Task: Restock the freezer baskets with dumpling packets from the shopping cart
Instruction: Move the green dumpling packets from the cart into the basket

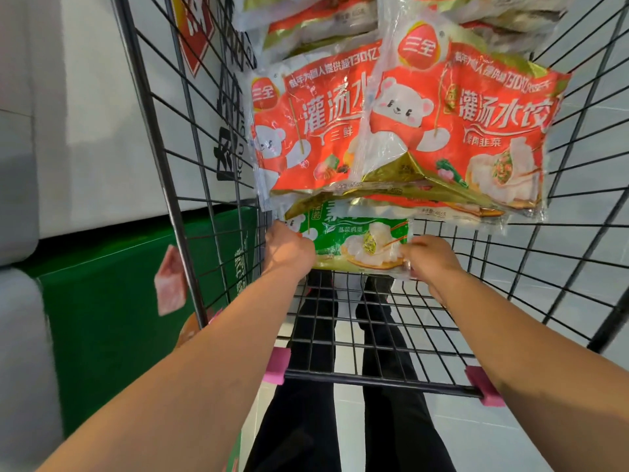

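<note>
- Head view: a black wire cart [391, 321] fills the frame, its near rim carrying two pink clips [277, 366].
- A green packet [354, 243] lies on the cart floor toward the near edge, partly tucked under the red packets beyond it.
- The left hand [287, 248] grips the green packet's left edge, fingers curled round it and mostly hidden behind the knuckles.
- The right hand [430, 258] pinches the green packet's right edge, fingers bent onto the clear wrapper.
- Both bare forearms reach in over the near rim.
- Two red packets lie side by side just beyond the green one: the left red packet [306, 131] near the cart's left wall, the right red packet [469, 127] overlapping its right edge and reaching toward the right wall.
- More packets [323, 25] are stacked toward the far end of the cart.
- Through the cart floor, legs in black trousers [384, 352] show against a pale tiled floor [483, 434].
- Outside the left wall stands a green box [112, 318], with a white cabinet [88, 114] beyond it.
</note>
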`<state>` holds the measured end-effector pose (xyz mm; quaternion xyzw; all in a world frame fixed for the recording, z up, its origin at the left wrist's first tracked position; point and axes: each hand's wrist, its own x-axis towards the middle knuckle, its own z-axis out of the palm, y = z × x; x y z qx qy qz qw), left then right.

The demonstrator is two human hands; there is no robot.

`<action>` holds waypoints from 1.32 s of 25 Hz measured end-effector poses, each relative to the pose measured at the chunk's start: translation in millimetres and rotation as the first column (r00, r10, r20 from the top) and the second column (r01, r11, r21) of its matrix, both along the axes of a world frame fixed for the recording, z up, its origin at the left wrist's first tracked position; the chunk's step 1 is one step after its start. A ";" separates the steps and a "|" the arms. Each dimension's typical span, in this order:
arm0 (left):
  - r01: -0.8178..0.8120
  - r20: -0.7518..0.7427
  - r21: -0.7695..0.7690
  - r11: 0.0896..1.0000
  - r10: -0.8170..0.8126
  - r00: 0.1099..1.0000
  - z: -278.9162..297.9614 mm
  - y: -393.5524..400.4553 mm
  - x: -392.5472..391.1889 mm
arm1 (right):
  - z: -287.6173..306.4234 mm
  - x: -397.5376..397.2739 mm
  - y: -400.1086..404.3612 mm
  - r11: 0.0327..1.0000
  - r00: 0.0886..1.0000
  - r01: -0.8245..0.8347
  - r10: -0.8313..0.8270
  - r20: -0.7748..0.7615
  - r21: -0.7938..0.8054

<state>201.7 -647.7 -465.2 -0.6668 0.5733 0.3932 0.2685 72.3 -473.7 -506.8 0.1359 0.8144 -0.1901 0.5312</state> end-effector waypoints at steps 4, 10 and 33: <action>-0.163 0.077 -0.027 0.986 0.165 0.983 -19.8 -4.6 1.7 | 1.6 1.5 -6.5 0.979 0.981 0.192 -0.193 0.005 -0.072; -0.332 0.033 0.141 0.933 0.330 0.943 -12.8 -3.0 5.5 | 21.8 -13.8 -0.1 0.975 0.975 0.219 -0.220 -0.031 -0.029; -0.612 -0.593 0.374 0.697 0.687 0.420 292.5 81.0 156.3 | 311.2 28.9 9.8 0.754 0.879 -0.474 0.375 -0.295 -0.455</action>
